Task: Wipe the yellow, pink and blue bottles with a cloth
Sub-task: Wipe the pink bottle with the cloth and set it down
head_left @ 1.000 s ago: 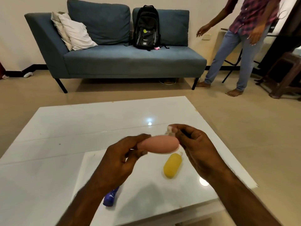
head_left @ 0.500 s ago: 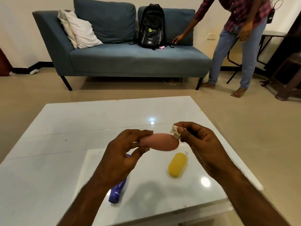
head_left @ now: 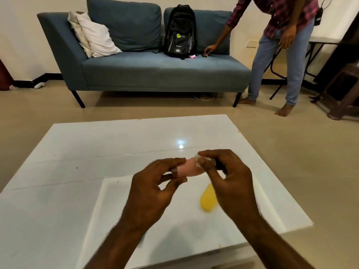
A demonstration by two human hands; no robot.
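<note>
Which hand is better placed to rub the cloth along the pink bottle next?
Right. The right hand pinches the cloth against one end of the pink bottle, while the left hand grips the other end, steadying it above the table.

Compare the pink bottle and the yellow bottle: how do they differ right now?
The pink bottle is held in the air by the left hand; the yellow bottle lies on the white table, untouched. The right hand presses a cloth to the pink bottle, not the yellow bottle. Both are on their sides.
</note>
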